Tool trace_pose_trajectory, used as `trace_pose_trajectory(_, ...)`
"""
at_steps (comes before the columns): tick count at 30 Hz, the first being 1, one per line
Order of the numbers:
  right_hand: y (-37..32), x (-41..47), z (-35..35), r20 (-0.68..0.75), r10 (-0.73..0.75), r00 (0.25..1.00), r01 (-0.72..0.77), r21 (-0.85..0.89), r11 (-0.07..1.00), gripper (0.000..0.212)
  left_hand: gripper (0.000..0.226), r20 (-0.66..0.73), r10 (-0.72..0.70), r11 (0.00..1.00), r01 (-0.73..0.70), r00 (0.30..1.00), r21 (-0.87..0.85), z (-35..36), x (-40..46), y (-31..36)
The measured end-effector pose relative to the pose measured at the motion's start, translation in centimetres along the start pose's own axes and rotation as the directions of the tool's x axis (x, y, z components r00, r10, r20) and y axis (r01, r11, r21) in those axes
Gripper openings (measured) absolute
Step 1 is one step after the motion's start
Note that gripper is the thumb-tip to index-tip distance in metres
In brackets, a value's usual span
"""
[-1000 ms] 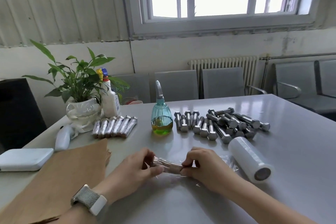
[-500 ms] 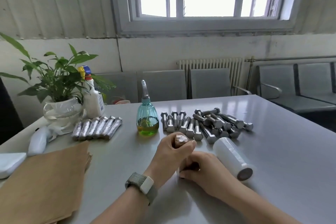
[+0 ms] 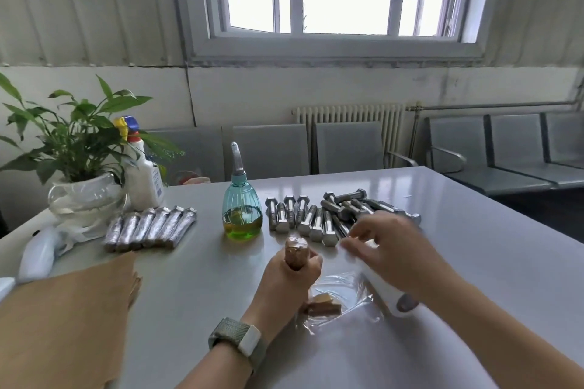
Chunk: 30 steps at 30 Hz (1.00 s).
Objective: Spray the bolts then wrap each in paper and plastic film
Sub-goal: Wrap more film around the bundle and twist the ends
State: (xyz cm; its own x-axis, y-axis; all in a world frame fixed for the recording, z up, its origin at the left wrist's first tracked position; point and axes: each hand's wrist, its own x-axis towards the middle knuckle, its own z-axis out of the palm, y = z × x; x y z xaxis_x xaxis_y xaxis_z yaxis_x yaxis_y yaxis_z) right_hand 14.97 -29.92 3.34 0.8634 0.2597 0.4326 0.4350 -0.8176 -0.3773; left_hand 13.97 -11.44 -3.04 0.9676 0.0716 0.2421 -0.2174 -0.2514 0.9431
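My left hand (image 3: 286,281) grips a paper-wrapped bolt (image 3: 296,252), held upright with its brown top poking out of the fist and its lower end (image 3: 322,308) showing below. A loose sheet of clear plastic film (image 3: 344,303) trails from it onto the table. My right hand (image 3: 395,249) lies over the white roll of plastic film (image 3: 392,295), fingers spread and blurred. Several bare steel bolts (image 3: 319,215) lie behind. Several wrapped bolts (image 3: 151,227) sit in a row at the left. A teal spray bottle (image 3: 241,208) holding green liquid stands mid-table.
A stack of brown paper (image 3: 63,325) covers the near left of the grey table (image 3: 474,262). A potted plant (image 3: 79,167), a white cleaner bottle (image 3: 143,177) and a white device (image 3: 38,253) stand at the far left. Chairs (image 3: 505,155) line the wall.
The left hand has kept the wrapped bolt upright and drawn it nearer. The right hand left the bolt's base and moved right, onto the film roll. The camera shifted.
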Motion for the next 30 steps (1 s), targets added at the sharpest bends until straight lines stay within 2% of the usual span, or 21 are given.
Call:
trace_pose_trajectory(1, 0.9, 0.1, -0.6, 0.012, 0.092, 0.996, -0.090, -0.113, 0.990, 0.037, 0.028, 0.002, -0.005, 1.000, 0.005, 1.000, 0.011, 0.0, 0.0, -0.1)
trace_pose_trajectory(3, 2.5, 0.1, -0.9, 0.185, 0.303, 0.935, -0.232, -0.328, 0.916, 0.069, 0.021, 0.008, -0.011, 1.000, 0.011, 1.000, 0.025, 0.3, 0.0, -0.3)
trace_pose_trajectory(5, 3.0, -0.1, -0.3, 0.374, 0.414, 0.830, -0.304, -0.320, 0.897, 0.086, 0.020, -0.003, -0.027, 0.998, 0.028, 1.000, 0.061, 0.3, 0.1, -0.5)
trace_pose_trajectory(6, 3.0, -0.1, -0.1, 0.426, 0.427, 0.798, -0.337, -0.273, 0.901, 0.084, 0.020, -0.003, -0.037, 0.997, 0.038, 0.999, 0.073, 0.3, 0.2, -0.5)
trace_pose_trajectory(8, 2.9, -0.1, -0.2, 0.455, 0.440, 0.774, -0.444, -0.106, 0.890, 0.063, 0.022, 0.021, -0.050, 0.994, 0.048, 0.999, 0.102, 0.3, 0.2, -0.6)
trace_pose_trajectory(9, 2.6, 0.0, -0.5, 0.472, 0.458, 0.753, -0.533, 0.030, 0.845, 0.053, 0.022, 0.036, -0.060, 0.993, 0.056, 0.998, 0.105, 0.4, 0.2, -0.5)
trace_pose_trajectory(11, 2.1, 0.4, -1.4, 0.535, 0.463, 0.707, -0.673, 0.304, 0.675, 0.044, 0.025, 0.059, -0.116, 0.993, 0.118, 0.991, -0.025, 0.6, 0.2, -0.3)
trace_pose_trajectory(12, 1.8, 0.7, -1.8, 0.558, 0.438, 0.705, -0.692, 0.409, 0.594, 0.042, 0.025, 0.074, -0.152, 0.980, 0.160, 0.986, -0.115, 0.7, 0.2, -0.2)
trace_pose_trajectory(13, 1.3, 1.0, -2.2, 0.574, 0.403, 0.713, -0.688, 0.462, 0.560, 0.041, 0.024, 0.080, -0.172, 0.971, 0.182, 0.982, -0.153, 0.8, 0.1, -0.1)
trace_pose_trajectory(15, 0.1, 1.5, -2.6, 0.596, 0.338, 0.728, -0.664, 0.494, 0.561, 0.041, 0.024, 0.085, -0.145, 0.981, 0.155, 0.986, -0.119, 0.8, -0.1, 0.1)
trace_pose_trajectory(18, -1.4, 2.2, -2.4, 0.605, 0.326, 0.727, -0.669, 0.514, 0.537, 0.043, 0.032, 0.157, -0.104, 0.971, 0.134, 0.982, -0.197, 0.5, -0.5, 0.4)
trace_pose_trajectory(22, -2.5, 2.9, -2.1, 0.616, 0.325, 0.717, -0.689, 0.557, 0.464, 0.042, 0.060, 0.223, -0.056, 0.992, 0.080, 0.973, -0.102, -0.1, -0.8, 1.0)
trace_pose_trajectory(23, -2.7, 3.0, -2.0, 0.613, 0.324, 0.721, -0.687, 0.570, 0.451, 0.043, 0.061, 0.220, -0.050, 0.993, 0.072, 0.974, -0.095, -0.2, -0.8, 1.1)
trace_pose_trajectory(25, -2.8, 3.1, -1.9, 0.602, 0.321, 0.731, -0.677, 0.585, 0.447, 0.049, 0.055, 0.194, -0.035, 0.995, 0.053, 0.980, -0.088, -0.3, -0.9, 1.1)
trace_pose_trajectory(28, -2.8, 3.1, -2.1, 0.593, 0.321, 0.738, -0.672, 0.610, 0.419, 0.069, 0.048, 0.159, -0.007, 0.995, 0.022, 0.987, -0.092, -0.9, -1.1, 1.2)
trace_pose_trajectory(30, -2.7, 3.2, -2.4, 0.601, 0.305, 0.739, -0.673, 0.633, 0.382, 0.071, 0.041, 0.143, 0.021, 0.993, -0.004, 0.989, -0.117, -1.7, -1.2, 1.4)
